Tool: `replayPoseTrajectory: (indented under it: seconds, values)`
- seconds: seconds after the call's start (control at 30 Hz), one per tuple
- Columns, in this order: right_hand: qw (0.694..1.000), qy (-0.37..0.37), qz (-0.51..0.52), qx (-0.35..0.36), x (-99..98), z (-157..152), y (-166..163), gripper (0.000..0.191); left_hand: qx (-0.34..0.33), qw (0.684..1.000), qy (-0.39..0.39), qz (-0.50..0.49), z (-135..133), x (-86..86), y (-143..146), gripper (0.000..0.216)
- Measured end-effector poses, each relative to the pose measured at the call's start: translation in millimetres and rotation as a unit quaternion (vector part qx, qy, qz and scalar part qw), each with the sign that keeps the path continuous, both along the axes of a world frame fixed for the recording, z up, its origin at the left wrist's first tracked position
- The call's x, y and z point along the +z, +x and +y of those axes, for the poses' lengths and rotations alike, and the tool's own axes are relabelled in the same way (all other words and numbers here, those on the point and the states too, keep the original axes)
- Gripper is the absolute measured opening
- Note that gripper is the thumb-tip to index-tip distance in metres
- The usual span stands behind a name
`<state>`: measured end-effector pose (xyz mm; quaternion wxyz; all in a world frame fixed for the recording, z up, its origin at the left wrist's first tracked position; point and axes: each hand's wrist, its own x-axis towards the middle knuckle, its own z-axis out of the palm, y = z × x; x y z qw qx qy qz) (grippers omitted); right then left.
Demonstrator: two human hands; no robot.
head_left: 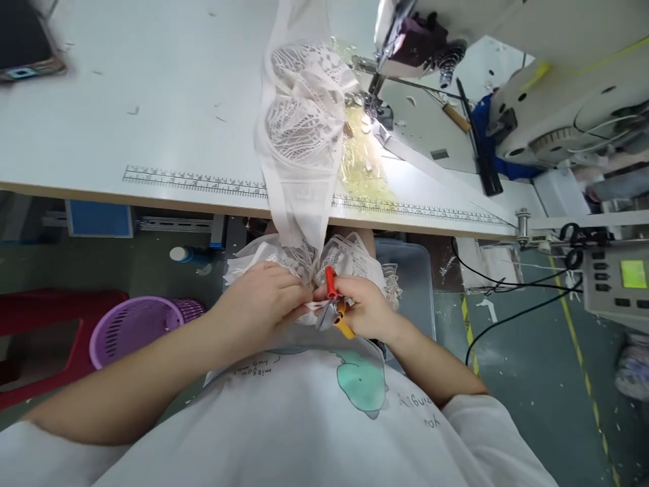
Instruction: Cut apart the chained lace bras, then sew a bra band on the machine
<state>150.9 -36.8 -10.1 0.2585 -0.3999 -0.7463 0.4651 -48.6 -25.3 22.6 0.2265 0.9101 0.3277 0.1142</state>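
Off the front edge of the table (177,122), I see from my station the fingers of the left hand (266,294) pinching white lace fabric (349,258), while the right hand (374,311), nearer the scissors (329,314), grips them in its fingers, blades slanting leftward beside the pinch.

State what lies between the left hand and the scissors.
In the head view, a short stretch of pale fabric strip lies between the left hand and the scissors in the right hand.
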Motion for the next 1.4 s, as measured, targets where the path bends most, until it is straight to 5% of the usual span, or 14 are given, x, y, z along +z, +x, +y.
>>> replayPoseTrajectory:
  seconds: [0.13, 0.37, 0.67, 1.07, 1.4]
  values:
    - [1.000, 0.005, 0.009, -0.028, -3.4, -1.1, -1.4, 0.009, -0.003, 1.000, -0.009, 0.010, 2.9, 5.0, 0.2, 0.038]
    - [0.998, 0.043, -0.034, -0.025, -5.1, -3.3, -0.3, 0.015, -0.018, 0.994, 0.099, 0.044, -1.0, 0.1, 0.4, 0.038]
    - [0.975, 0.216, 0.029, 0.046, -3.1, 1.9, 5.6, 0.011, 0.003, 1.000, 0.019, 0.006, 3.4, 1.9, -2.6, 0.031]
    - [1.000, 0.007, -0.010, -0.017, -1.3, -3.3, 2.4, 0.015, 0.010, 0.999, 0.043, 0.009, -3.8, 2.9, -3.1, 0.036]
    - [0.999, 0.027, -0.026, -0.025, 0.8, 0.5, -4.1, 0.013, 0.027, 0.997, 0.044, 0.057, -5.8, 2.1, 0.2, 0.035]
